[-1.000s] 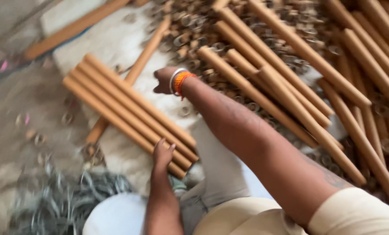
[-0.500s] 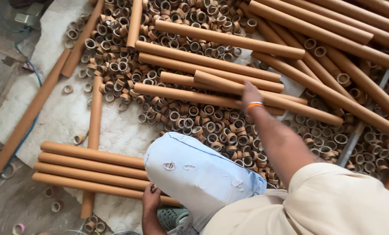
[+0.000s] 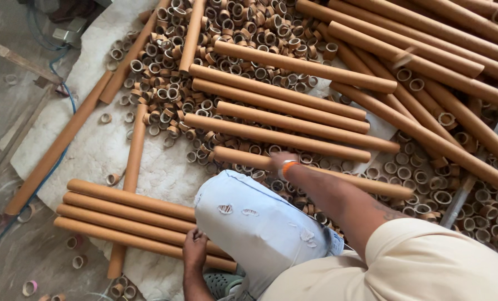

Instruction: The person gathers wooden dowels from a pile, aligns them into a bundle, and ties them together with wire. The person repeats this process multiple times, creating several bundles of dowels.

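Cardboard tube [image 3: 316, 174] in right grip [image 3: 282, 161]

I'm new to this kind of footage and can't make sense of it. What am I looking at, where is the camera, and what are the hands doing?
There is no machine here: a person works with bare hands, filmed by a camera on their head looking down. Their bent knee in pale jeans fills the middle. The right hand, with an orange wristband, reaches onto a long brown cardboard tube. The left hand rests on a neat stack of tubes lying on a white sheet. More long tubes and many short cut cardboard rings cover the floor. Whether either hand grips its tube is unclear.
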